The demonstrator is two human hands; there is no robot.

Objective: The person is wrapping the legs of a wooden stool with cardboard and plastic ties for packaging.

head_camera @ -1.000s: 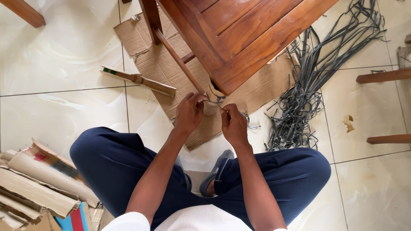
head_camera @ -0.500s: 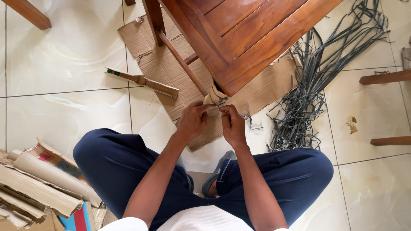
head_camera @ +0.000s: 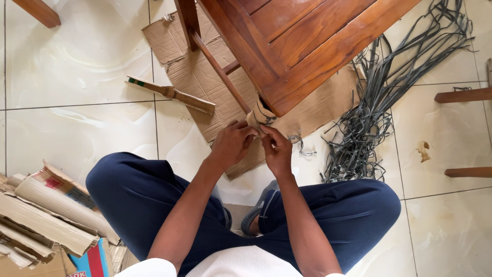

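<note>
A brown wooden table [head_camera: 307, 36] stands over a flattened cardboard sheet [head_camera: 200, 77]. Its near leg [head_camera: 259, 116] is wrapped in tan cardboard with a dark strap [head_camera: 266, 119] around it. My left hand [head_camera: 231, 144] and my right hand [head_camera: 277, 149] meet just below that wrapped leg. Both pinch the ends of the thin dark strap, fingers closed, thumbs almost touching. My crossed legs in dark blue trousers [head_camera: 138, 200] fill the lower part of the view.
A tangled pile of dark grey straps [head_camera: 369, 118] lies right of the table. A short strap piece [head_camera: 300, 143] sits by my right hand. A rolled cardboard stick [head_camera: 171, 94] lies to the left. Folded cardboard [head_camera: 41, 215] is stacked bottom left. Other wooden furniture legs [head_camera: 464, 95] stand at right.
Both hands have drawn closer together under the wrapped leg, the right hand shifting left and slightly down. The view has shifted a little.
</note>
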